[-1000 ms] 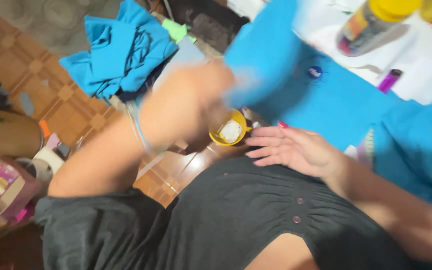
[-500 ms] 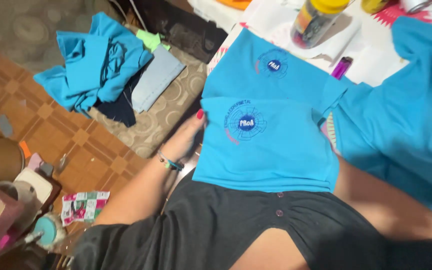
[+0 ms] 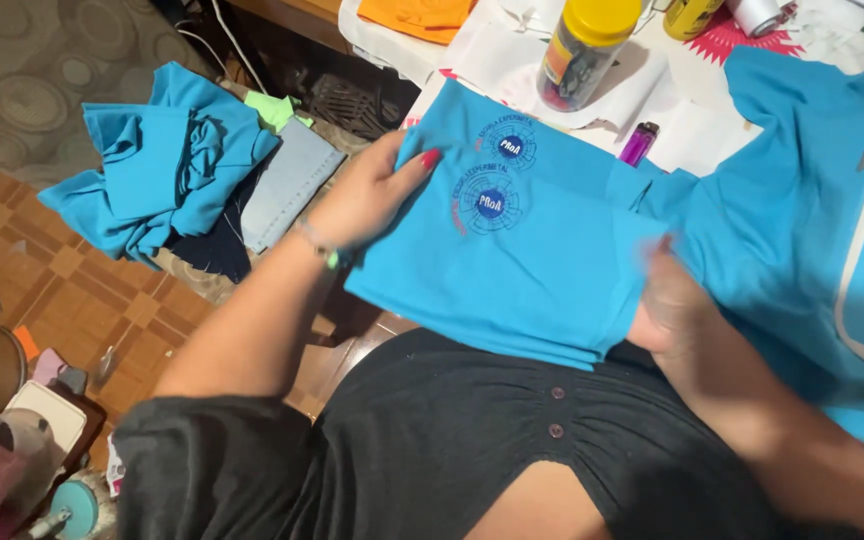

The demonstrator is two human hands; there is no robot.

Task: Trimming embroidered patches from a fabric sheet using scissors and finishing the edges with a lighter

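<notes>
A stack of bright blue fabric pieces (image 3: 542, 270) with round printed emblems lies in front of me at the table's edge. My left hand (image 3: 367, 195) grips the left edge of the stack, thumb on top next to an emblem. On the right side my right hand (image 3: 667, 305), blurred, holds the stack's right edge, fingers partly tucked under the cloth. More blue cloth (image 3: 802, 190) with a grey trim spreads to the right.
A yellow-capped jar (image 3: 577, 55) and a purple lighter (image 3: 638, 143) sit on white paper behind the stack. On the tiled floor at left lies a heap of blue garments (image 3: 152, 170) with a grey cloth. Cluttered boxes and cups stand at the bottom left.
The view shifted and the blue stack came up in front of me. My left hand rose from the stack's lower left edge to grip its top left; my right hand appeared at the right edge.
</notes>
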